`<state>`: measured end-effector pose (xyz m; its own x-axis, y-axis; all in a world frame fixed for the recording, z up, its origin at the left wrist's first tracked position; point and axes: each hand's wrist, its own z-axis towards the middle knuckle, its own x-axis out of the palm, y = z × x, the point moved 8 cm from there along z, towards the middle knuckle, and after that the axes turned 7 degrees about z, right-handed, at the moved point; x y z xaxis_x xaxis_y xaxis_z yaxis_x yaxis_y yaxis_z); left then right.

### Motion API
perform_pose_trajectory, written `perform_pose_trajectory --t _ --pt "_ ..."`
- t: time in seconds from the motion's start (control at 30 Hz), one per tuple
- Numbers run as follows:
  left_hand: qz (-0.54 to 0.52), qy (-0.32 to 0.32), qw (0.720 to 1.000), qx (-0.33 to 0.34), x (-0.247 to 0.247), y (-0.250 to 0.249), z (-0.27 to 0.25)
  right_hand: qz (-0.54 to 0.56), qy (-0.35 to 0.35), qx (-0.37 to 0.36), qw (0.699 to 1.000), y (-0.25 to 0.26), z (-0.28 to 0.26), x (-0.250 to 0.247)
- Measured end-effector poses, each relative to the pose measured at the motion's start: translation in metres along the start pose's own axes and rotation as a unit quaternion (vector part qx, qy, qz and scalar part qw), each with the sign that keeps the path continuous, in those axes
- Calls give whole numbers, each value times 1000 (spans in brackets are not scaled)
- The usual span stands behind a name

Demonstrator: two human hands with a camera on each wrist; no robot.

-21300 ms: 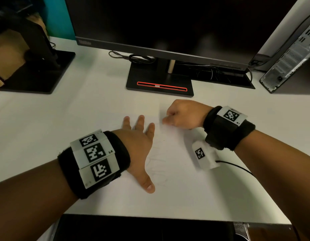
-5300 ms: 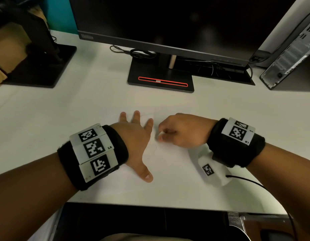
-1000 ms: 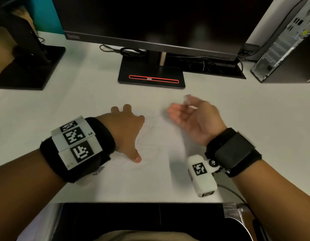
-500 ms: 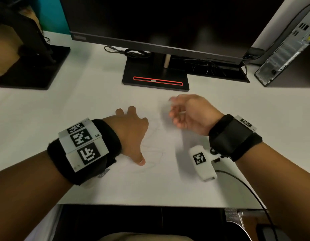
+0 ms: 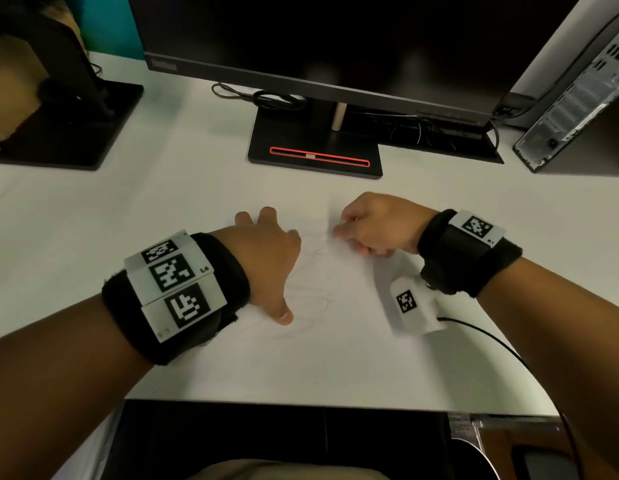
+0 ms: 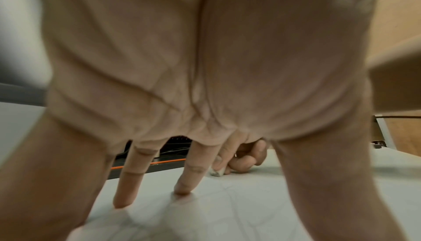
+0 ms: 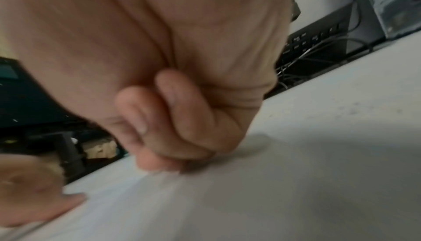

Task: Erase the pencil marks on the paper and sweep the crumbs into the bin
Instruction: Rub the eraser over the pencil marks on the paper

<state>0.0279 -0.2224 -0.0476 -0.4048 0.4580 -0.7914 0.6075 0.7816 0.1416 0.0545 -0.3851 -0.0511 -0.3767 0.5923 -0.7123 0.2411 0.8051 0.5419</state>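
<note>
A white sheet of paper [image 5: 336, 355] with faint pencil marks [image 5: 315, 306] lies on the white desk in front of me. My left hand [image 5: 266, 258] lies spread on the paper, its straight fingertips [image 6: 182, 189] pressing it down. To its right my right hand [image 5: 374, 226] is curled knuckles-up on the sheet and pinches a small white eraser [image 6: 217, 172], whose tip touches the paper. In the right wrist view the curled fingers [image 7: 180, 128] hide the eraser. No bin is in view.
A monitor base [image 5: 315, 150] with a red stripe stands behind the paper, with cables beside it. A computer tower [image 5: 578, 109] is at the far right and a second black stand [image 5: 69, 126] at the far left. The desk's front edge [image 5: 301, 405] is near me.
One second ago my right hand was lifted, palm up and open. It has since turned over, curled and come down onto the paper. The left hand has stayed pressing the sheet.
</note>
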Motion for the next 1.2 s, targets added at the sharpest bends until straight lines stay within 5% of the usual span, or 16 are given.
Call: perform_pose_trajectory --t 0.1,0.23,0.33,0.47,0.63,0.77,0.9,1.03,1.2 --pt "3 -5 1000 0 0 0 0 -10 -47 -9 999 -2 4 -10" --pt "4 -7 1000 -2 0 0 0 -11 -7 -15 1000 3 4 4" --pt "4 -9 1000 -3 1 -1 0 -19 -64 -9 998 1 6 -13" --pt "-2 -6 1000 -5 1 0 1 -27 17 -8 999 3 0 5" --pt "2 -8 1000 -4 2 -1 2 -12 -62 20 998 -16 0 -19" --pt "1 -5 1000 -4 1 -1 2 -25 15 9 1000 -16 -13 0" --pt "11 -8 1000 -4 2 -1 1 -30 -62 21 997 -24 -13 -19" --pt "13 -6 1000 -5 1 -1 2 -35 37 8 999 -13 -19 9" --pt "10 -7 1000 -2 1 -2 1 -19 -51 9 998 -12 -7 -10"
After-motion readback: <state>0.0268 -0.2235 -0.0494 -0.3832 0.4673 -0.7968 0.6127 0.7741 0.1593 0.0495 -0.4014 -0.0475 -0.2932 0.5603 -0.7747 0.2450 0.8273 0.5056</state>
